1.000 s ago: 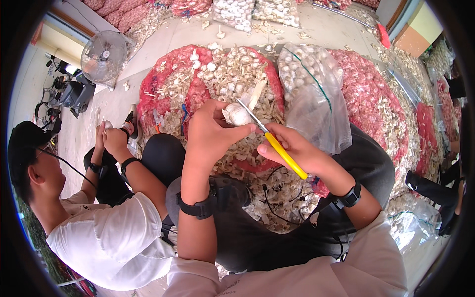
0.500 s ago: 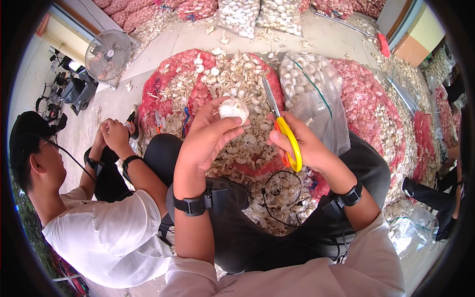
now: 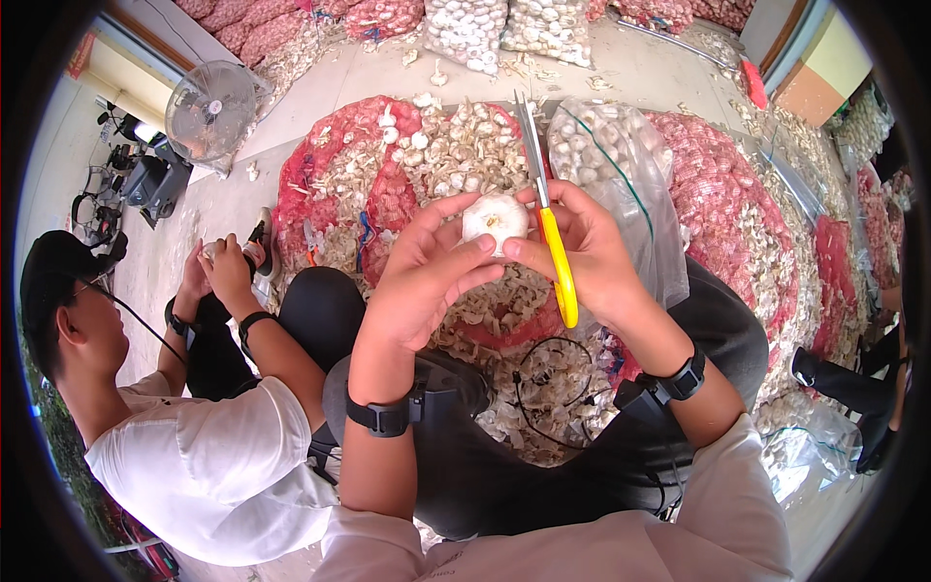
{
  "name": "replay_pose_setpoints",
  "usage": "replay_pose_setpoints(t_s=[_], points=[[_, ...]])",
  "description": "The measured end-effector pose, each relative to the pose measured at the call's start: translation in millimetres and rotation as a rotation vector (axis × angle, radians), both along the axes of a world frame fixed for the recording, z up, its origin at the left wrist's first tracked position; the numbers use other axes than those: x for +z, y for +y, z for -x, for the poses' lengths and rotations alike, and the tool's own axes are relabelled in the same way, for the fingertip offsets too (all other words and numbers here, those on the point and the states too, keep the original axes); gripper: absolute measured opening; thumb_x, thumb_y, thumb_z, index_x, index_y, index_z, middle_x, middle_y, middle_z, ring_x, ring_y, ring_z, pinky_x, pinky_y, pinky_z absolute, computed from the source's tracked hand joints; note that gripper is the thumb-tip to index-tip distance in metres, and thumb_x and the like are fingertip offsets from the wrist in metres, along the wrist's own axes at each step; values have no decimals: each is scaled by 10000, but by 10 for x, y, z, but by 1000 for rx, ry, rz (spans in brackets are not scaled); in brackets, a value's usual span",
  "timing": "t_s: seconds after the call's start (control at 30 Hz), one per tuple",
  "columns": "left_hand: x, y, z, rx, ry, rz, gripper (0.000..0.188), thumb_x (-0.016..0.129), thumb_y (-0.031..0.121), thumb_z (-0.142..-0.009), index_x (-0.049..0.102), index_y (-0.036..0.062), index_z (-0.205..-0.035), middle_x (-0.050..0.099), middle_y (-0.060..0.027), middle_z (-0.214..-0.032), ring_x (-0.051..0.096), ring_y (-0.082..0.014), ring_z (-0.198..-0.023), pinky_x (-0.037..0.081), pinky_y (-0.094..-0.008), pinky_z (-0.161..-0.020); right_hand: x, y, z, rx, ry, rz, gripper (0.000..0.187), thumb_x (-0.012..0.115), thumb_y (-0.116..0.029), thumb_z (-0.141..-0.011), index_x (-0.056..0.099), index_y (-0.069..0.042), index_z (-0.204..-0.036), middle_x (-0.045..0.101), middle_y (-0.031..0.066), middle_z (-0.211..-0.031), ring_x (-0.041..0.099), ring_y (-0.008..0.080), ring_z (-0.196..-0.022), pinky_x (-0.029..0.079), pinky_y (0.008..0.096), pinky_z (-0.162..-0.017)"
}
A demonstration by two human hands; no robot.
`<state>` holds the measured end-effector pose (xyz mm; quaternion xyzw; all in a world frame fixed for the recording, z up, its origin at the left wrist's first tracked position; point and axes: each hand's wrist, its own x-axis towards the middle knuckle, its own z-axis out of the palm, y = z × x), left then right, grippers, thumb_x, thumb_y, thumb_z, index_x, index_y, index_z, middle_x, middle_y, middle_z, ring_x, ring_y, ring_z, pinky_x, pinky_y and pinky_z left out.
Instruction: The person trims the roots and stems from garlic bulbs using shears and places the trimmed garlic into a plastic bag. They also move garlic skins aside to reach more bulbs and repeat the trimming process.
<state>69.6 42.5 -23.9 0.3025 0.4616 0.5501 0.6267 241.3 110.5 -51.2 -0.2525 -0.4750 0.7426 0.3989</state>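
At the far left, a co-worker in a white shirt [image 3: 199, 466] sits beside the person, both hands raised and closed around something small that cannot be made out. Behind that co-worker, a white floor fan [image 3: 209, 113] stands on the pale floor, next to some dark equipment [image 3: 145, 179].

Toward the middle, the person's left hand [image 3: 422, 281] comes up from the lower edge with a black wristband [image 3: 380, 417] on the forearm. Its fingers are spread and curled, the fingertips pressing the left and lower side of a white garlic bulb [image 3: 495, 218]. That bulb sits between the two hands, held in the air above a red mesh sack [image 3: 330, 179] heaped with garlic bulbs and loose papery skins.

Just right of the bulb, the right hand [image 3: 592, 257] touches it with thumb and forefinger while the remaining fingers stay wrapped around yellow-handled scissors [image 3: 548, 233]. The blades point up and away from the person and lie together, the yellow handle running down across the palm. A black wristband [image 3: 679, 378] circles this wrist as well.

Further right, a clear plastic bag [image 3: 621, 165] filled with peeled-looking white bulbs leans beside the hand, and more red mesh sacks [image 3: 727, 194] of garlic stretch toward the right rim. Along the top, white net sacks [image 3: 504, 29] of garlic stand against the wall.
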Motion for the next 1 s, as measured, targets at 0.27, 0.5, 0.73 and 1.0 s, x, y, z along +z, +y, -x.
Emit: replay_pose_setpoints(t_s=[0.27, 0.5, 0.73, 1.0], points=[[0, 49, -183, 36, 195, -26, 483, 605, 65, -927, 443, 0, -1377, 569, -107, -1255, 622, -158, -1046, 539, -304, -872, -170, -42, 20, -214, -3, -181, 461, 772, -4, -776, 501, -11, -1149, 647, 59, -954, 613, 102, -910, 518, 256, -770], [11, 81, -219, -42, 81, -3, 375, 611, 147, -939, 527, -17, -1266, 638, -92, -1129, 637, -144, -991, 525, -279, -852, -112, -114, -50, -219, -259, -422, 574, 820, -53, -741, 485, -15, -1206, 602, 18, -919, 555, 73, -841, 478, 234, -733], [23, 39, -46, -16, -321, 17, 371, 560, 229, -967, 522, -3, -1254, 633, -137, -1163, 640, -208, -1039, 523, -308, -886, 83, -169, -135, -71, -112, -319, 703, 857, -155, -713, 448, -8, -1266, 571, 67, -1072, 555, 125, -916, 466, 257, -783], [44, -8, -25, 49, -401, -117, 373, 524, 198, -989, 487, -24, -1286, 575, -187, -1259, 558, -314, -1190, 456, -378, -1039, 54, -193, -221, -99, -492, -578, 833, 853, -362, -702, 430, 49, -1291, 539, 187, -1130, 563, 261, -987, 465, 357, -854]])
